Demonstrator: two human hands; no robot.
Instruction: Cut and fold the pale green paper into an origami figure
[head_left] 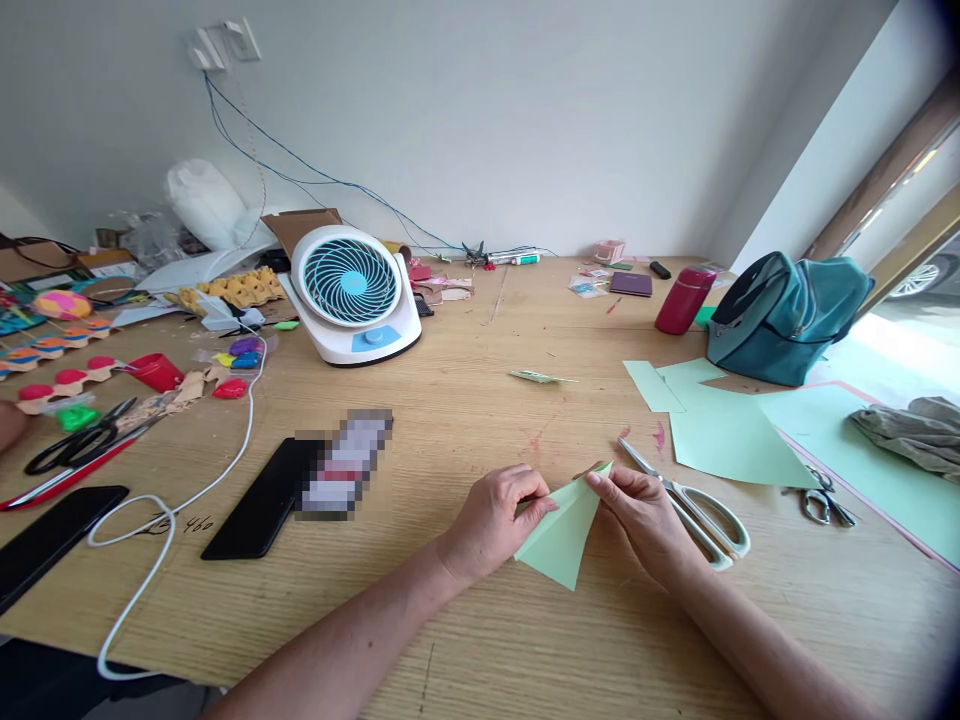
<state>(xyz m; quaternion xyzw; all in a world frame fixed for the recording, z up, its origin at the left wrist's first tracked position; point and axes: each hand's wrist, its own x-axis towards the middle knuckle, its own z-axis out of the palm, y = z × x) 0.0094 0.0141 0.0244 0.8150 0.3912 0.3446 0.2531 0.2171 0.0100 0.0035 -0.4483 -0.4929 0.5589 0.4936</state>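
A folded piece of light green paper (pixel 564 535) lies on the wooden table (pixel 480 620), shaped like a pointed triangle. My left hand (pixel 491 520) pinches its left edge. My right hand (pixel 645 515) pinches its upper right corner, fingertips at the fold. Both hands rest low over the table near its front middle.
White-handled scissors (pixel 694 505) lie just right of my right hand. Green paper sheets (pixel 724 430), small scissors (pixel 821 497), a teal backpack (pixel 780 315) and a red bottle (pixel 684 298) sit to the right. A white fan (pixel 352 292), black phones (pixel 259 498), a white cable (pixel 169 520) and craft clutter sit to the left.
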